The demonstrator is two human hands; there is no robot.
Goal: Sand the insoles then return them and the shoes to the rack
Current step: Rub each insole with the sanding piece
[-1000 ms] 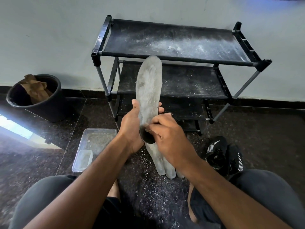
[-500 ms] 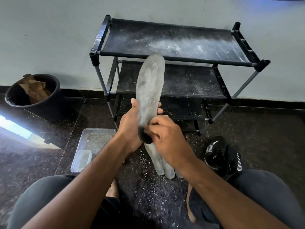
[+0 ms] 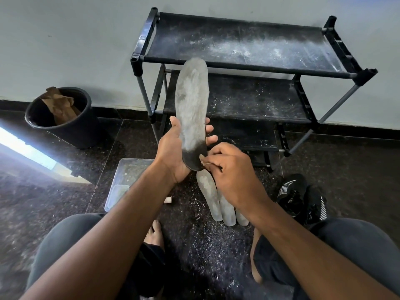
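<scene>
Right hand point(image 3: 232, 176), pinching a small sanding piece point(image 3: 205, 163), had shifted to the insole's point(image 3: 191, 109) 5 o'clock edge; left hand point(image 3: 176, 152) still gripped the insole.

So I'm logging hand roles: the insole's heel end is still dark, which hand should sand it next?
Right hand: it pinches the sandpaper at the dark heel edge of the insole, while the left hand is busy holding the insole up.

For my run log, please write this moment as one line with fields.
step: sanding | left hand: holds insole upright | right hand: pinches sandpaper at heel | shoes: on floor | rack: no shoes
</scene>
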